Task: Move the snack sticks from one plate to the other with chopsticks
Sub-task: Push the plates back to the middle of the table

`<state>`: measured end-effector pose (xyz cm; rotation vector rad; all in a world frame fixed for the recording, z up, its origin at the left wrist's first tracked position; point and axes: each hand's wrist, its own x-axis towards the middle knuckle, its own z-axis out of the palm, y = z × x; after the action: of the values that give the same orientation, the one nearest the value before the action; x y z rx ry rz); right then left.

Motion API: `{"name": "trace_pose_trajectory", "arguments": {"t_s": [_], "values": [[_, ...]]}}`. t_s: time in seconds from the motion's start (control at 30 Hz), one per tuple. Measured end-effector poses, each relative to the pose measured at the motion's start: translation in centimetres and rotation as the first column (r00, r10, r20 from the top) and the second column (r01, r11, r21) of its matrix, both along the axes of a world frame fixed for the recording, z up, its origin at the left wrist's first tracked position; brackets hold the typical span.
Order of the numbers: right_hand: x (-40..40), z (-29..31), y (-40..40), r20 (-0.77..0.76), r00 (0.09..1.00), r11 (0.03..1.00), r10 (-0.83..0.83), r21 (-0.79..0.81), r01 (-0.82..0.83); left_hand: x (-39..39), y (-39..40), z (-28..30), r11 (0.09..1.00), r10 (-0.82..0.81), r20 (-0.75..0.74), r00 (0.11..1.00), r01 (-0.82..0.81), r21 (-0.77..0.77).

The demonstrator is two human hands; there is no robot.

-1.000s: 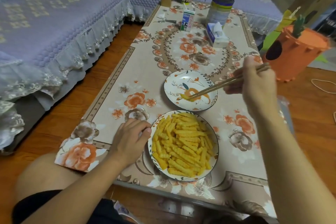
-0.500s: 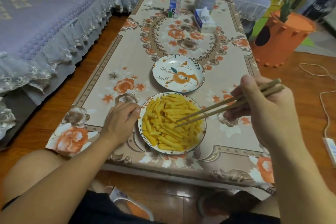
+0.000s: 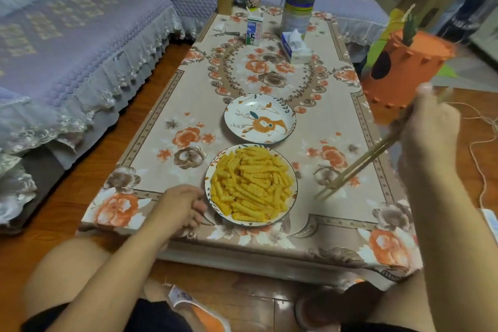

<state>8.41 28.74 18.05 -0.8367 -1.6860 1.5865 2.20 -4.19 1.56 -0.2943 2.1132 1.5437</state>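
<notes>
A person's left hand [image 3: 180, 206] rests with fingers loosely curled on the floral-clothed bench [image 3: 167, 121], touching the rim of the near plate [image 3: 292, 198], which is heaped with yellow snack sticks [image 3: 250, 183]. To the right, the blurred right hand [image 3: 428, 127] has its grip closed round a pair of chopsticks [image 3: 358, 167], tips above the cloth beside that plate. Just beyond lies the patterned far plate [image 3: 260, 118], then a tissue box [image 3: 295, 47], milk carton [image 3: 254, 30] and tin [image 3: 296, 12].
</notes>
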Motion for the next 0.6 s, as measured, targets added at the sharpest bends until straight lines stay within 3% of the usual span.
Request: {"name": "trace_pose_trajectory", "arguments": {"t_s": [0.1,0.17,0.23,0.3,0.43,0.6], "values": [[-4.9,-1.2,1.4,0.274,0.948,0.986,0.16,-0.09,-0.14,1.8,0.6,0.6,0.993,-0.032,0.132,0.991,0.017,0.113],[-8.0,-3.9,1.3,0.54,0.794,0.957,0.281,-0.1,-0.271,2.7,1.2,0.9,0.984,-0.074,0.189,0.979,0.042,0.171],[-10.4,-7.4,0.8,0.693,0.607,0.908,0.388,-0.176,-0.379,3.5,1.8,1.2,0.976,-0.09,0.21,0.973,0.045,0.211],[-12.1,-10.0,0.3,0.711,0.498,0.853,0.496,-0.29,-0.435,4.0,2.5,1.7,0.973,-0.05,0.208,0.977,0.001,0.231],[-14.6,-11.9,-0.7,0.575,0.538,0.787,0.617,-0.468,-0.403,4.3,3.9,1.9,0.967,0.011,0.19,0.982,-0.059,0.247],[-17.1,-14.3,-0.9,0.595,0.509,0.781,0.622,-0.52,-0.346,4.4,5.0,0.8,0.96,0.013,0.211,0.977,-0.071,0.27]]}}
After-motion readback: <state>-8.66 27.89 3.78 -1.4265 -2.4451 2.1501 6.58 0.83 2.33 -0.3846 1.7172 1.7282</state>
